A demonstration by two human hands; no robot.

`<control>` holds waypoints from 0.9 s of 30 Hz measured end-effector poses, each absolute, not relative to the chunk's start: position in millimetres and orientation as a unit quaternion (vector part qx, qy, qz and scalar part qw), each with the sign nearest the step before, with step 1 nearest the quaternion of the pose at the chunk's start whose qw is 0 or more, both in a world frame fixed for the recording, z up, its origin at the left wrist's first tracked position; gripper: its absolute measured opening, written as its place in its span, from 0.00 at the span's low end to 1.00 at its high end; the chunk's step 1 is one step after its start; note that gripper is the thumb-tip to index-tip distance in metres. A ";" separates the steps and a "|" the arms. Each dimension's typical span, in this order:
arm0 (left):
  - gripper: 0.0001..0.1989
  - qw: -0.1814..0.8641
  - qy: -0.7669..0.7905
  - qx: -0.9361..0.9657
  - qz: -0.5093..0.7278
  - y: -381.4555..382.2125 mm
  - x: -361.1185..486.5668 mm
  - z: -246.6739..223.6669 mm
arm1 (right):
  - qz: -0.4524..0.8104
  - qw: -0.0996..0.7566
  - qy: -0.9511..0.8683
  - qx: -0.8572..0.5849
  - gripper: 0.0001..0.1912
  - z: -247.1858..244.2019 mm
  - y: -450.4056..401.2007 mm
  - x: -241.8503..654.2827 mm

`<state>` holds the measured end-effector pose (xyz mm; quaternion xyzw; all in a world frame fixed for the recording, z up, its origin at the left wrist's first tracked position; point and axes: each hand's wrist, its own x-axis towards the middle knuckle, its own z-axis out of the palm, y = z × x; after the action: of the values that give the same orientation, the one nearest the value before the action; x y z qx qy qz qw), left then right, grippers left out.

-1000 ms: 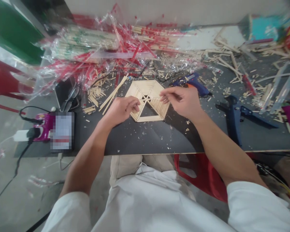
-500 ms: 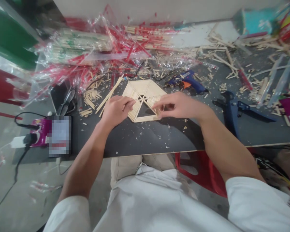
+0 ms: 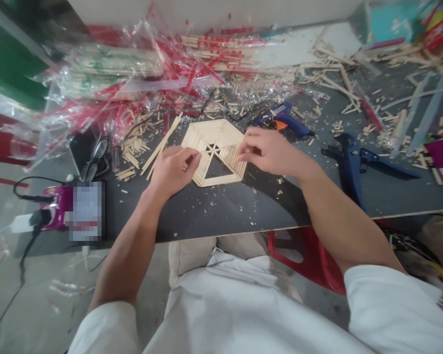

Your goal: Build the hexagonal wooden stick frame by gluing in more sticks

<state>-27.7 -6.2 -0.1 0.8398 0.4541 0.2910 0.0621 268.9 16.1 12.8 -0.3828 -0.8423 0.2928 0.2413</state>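
A flat hexagon of thin wooden sticks (image 3: 210, 129) lies on the dark table. Sticks fill its wedges in rows, except for the open triangular one on the near side, where the table shows through. At its left edge is my left hand (image 3: 175, 169), fingers curled and thumb over the sticks, apparently gripping the edge. My right hand (image 3: 268, 151) is bent over the right corner, its fingertips drawn together near the sticks. Whatever lies between those fingertips is too small or hidden to make out.
Loose sticks (image 3: 161, 146) lie left of the hexagon. Behind it is a blue glue gun (image 3: 293, 122); blue cutters (image 3: 352, 164) lie to the right. A phone (image 3: 86, 214) and a purple power strip (image 3: 57, 206) sit at left. Wrappers (image 3: 192, 73) and stick scraps cover the back.
My right hand has lifted and shifted away from the open wedge towards the right corner, its fingers closing together. My left hand stays at the left edge. The camera view has shifted slightly.
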 end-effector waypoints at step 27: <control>0.13 0.064 0.306 0.932 0.182 -28.2 1.1 -0.2 | 0.367 -0.084 -0.823 -0.424 0.15 58.2 4.5 273.6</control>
<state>1.1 -28.2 -0.2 0.9323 0.3061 0.1818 0.0638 273.6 4.5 58.2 -0.4242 -0.8234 0.3674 -0.0841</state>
